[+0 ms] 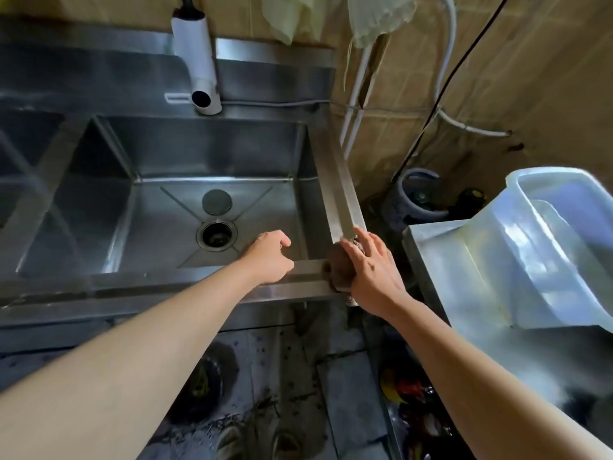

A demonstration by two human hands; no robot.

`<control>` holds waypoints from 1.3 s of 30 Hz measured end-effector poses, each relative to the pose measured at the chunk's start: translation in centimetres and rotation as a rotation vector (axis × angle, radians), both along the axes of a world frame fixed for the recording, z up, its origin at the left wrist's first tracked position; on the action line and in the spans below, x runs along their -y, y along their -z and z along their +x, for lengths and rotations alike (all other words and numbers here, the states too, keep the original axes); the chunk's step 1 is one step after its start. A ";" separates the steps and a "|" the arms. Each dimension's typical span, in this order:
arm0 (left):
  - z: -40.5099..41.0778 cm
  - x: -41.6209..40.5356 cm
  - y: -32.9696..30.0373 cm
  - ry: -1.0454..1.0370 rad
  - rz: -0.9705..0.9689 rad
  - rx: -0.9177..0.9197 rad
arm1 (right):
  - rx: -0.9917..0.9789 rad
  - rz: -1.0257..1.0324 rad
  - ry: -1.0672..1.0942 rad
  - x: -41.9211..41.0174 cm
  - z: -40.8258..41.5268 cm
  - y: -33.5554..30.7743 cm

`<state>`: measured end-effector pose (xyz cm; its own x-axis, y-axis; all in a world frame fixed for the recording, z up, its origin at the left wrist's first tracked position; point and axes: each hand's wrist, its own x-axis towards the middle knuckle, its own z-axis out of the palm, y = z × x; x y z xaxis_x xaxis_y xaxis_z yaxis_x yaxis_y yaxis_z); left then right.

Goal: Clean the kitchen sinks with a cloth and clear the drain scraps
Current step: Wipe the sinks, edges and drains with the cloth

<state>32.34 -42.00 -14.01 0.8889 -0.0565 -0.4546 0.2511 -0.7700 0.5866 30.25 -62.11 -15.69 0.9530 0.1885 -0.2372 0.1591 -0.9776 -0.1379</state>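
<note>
The cloth (pixel 340 267) is a dark brown wad sitting on the front right corner of the sink (pixel 345 197) rim, bunched up and likely damp, so I'd judge it soft, light and a bit slippery against the steel. It would take any shape under the palm. Best held from above, fingers draped over the bulk of it and thumb tucked at the side, so it doesn't slide out when pushed along the rim.

The right hand (pixel 371 270) lies over it just so: fingers spread and fairly straight, pressing on the wad more than pinching it. Something small and silvery shows under the fingertips, but I cannot tell what it is.

The left hand (pixel 270 255) rests at the front edge of the basin, fingers loosely curled, holding nothing that I can see.

Inside the basin the drain (pixel 216 235) stands uncovered, a dark hole with something glinting at the bottom, and its round stopper (pixel 217 201) lies flat just behind it. The steel looks dull and streaked.
</note>
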 end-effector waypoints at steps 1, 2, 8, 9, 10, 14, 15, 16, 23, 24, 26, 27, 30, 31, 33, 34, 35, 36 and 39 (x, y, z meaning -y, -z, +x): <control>-0.2 -0.2 0.2 -0.011 0.021 0.000 | -0.004 0.019 -0.066 0.1 0.1 0.2; -0.4 -0.4 0.3 -0.026 0.037 -0.003 | -0.026 0.030 -0.109 0.1 0.3 0.6; -1.8 -2.5 0.9 -0.076 0.149 -0.006 | -0.023 0.093 -0.066 -1.4 -0.2 2.7; -2.2 -3.0 1.0 -0.083 0.167 -0.006 | -0.016 0.113 -0.069 -1.9 -0.4 2.8; -2.5 -3.6 1.1 -0.090 0.176 -0.009 | -0.012 0.131 -0.084 -2.5 -0.6 2.8; -3.8 -5.3 1.2 -0.090 0.198 -0.009 | 0.006 0.199 -0.155 -6.0 -1.4 2.6; -4.1 -5.7 1.3 -0.089 0.200 -0.008 | 0.010 0.213 -0.162 -7.0 -1.6 2.5; -4.4 -6.3 1.3 -0.090 0.197 -0.007 | 0.013 0.226 -0.163 -8.1 -1.7 2.5; -6.3 -12.0 1.3 -0.108 0.175 -0.006 | -0.004 0.297 -0.130 -14.6 -2.5 3.2; -6.6 -13.0 1.3 -0.114 0.187 -0.008 | -0.015 0.309 -0.149 -16.0 -2.7 2.9; -7.0 -14.9 1.5 -0.121 0.231 -0.010 | -0.033 0.307 -0.202 -17.9 -3.0 2.6; -7.1 -15.7 1.6 -0.128 0.245 -0.012 | -0.030 0.309 -0.243 -18.3 -3.0 2.5; -7.2 -16.9 2.0 -0.139 0.251 -0.003 | -0.025 0.328 -0.316 -16.4 -2.4 2.5; -7.2 -16.9 2.1 -0.137 0.243 0.007 | -0.022 0.299 -0.302 -15.1 -2.3 2.7; -7.1 -16.6 2.2 -0.119 0.226 0.024 | 0.023 0.251 -0.221 -12.2 -2.3 2.8; -7.0 -16.2 2.2 -0.107 0.219 0.027 | 0.044 0.258 -0.159 -10.9 -2.6 2.6; -7.0 -15.9 2.2 -0.099 0.219 0.025 | 0.057 0.264 -0.105 -10.1 -2.7 2.7; -7.0 -15.6 2.2 -0.089 0.223 0.021 | 0.069 0.247 -0.071 -9.8 -2.9 2.7; -7.1 -15.7 2.4 -0.058 0.265 0.021 | 0.128 0.248 -0.114 -11.8 -3.1 3.1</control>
